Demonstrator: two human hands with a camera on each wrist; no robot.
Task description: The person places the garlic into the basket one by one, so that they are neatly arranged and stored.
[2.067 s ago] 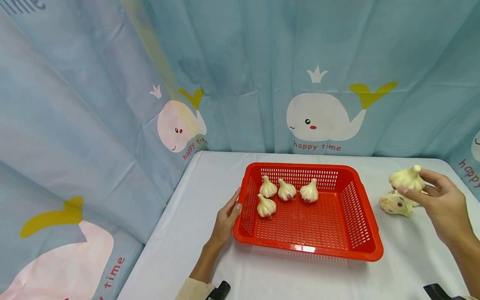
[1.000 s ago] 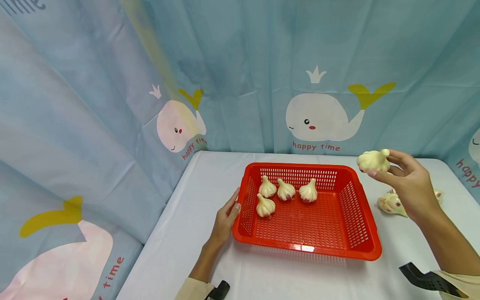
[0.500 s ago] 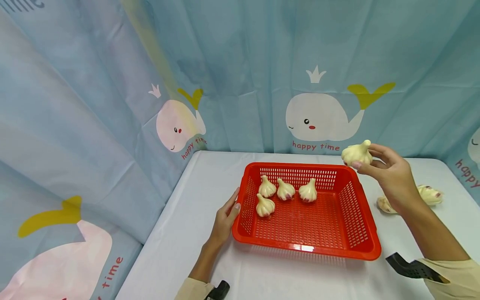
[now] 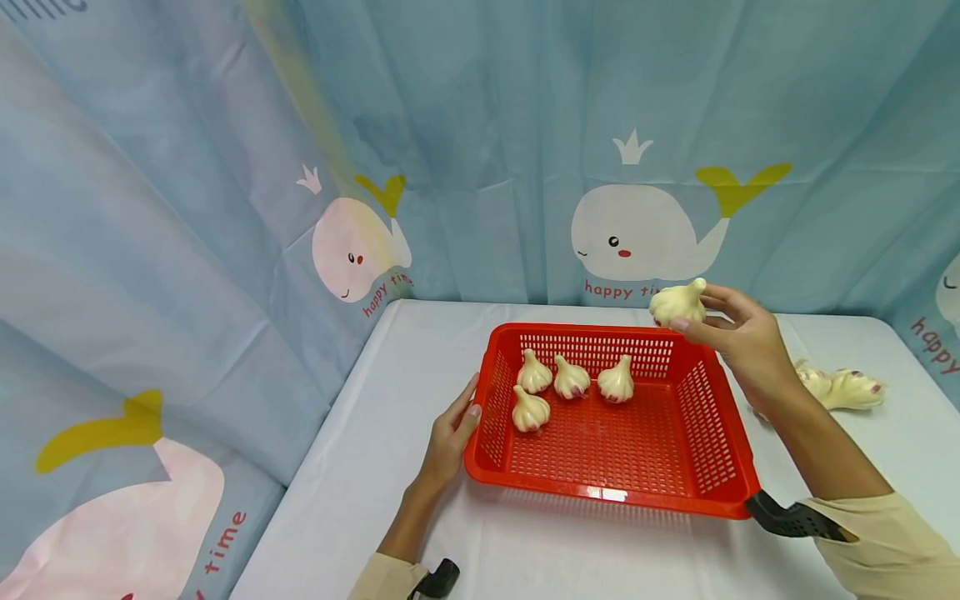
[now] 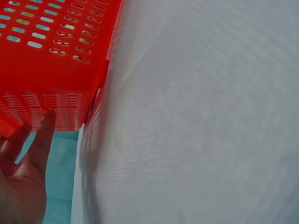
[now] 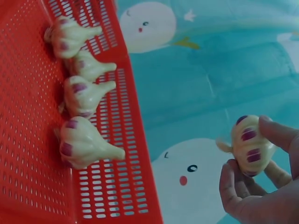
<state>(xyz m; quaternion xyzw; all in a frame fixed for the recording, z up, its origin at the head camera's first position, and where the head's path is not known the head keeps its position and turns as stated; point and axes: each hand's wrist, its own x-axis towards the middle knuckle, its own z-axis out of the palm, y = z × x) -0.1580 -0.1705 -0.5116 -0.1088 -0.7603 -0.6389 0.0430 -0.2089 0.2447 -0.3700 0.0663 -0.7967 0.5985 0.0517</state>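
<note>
Four garlics [image 4: 572, 380] are in the basket [image 4: 540, 483] held by the left hand [image 4: 447, 437], one [image 4: 677, 305] pinched by the right hand [image 4: 742, 337], others [image 4: 853, 389] outside.

Cream-coloured garlic bulb with a glossy skin and purple patches [image 4: 675, 305]: pinched in the right hand [image 4: 744, 335], raised at the basket's far right, apart from it; stem up, leaning slightly right. Red rectangular plastic basket with slotted walls [image 4: 600, 454]: opening up, left hand [image 4: 447, 435] at its left side. Four similar garlic bulbs inside [image 4: 572, 379], left half; three in a row toward the far wall, one nearer at left; stems up. More pale, purple-marked bulbs [image 4: 855, 389] on the right, partly hidden, count unclear.
</note>
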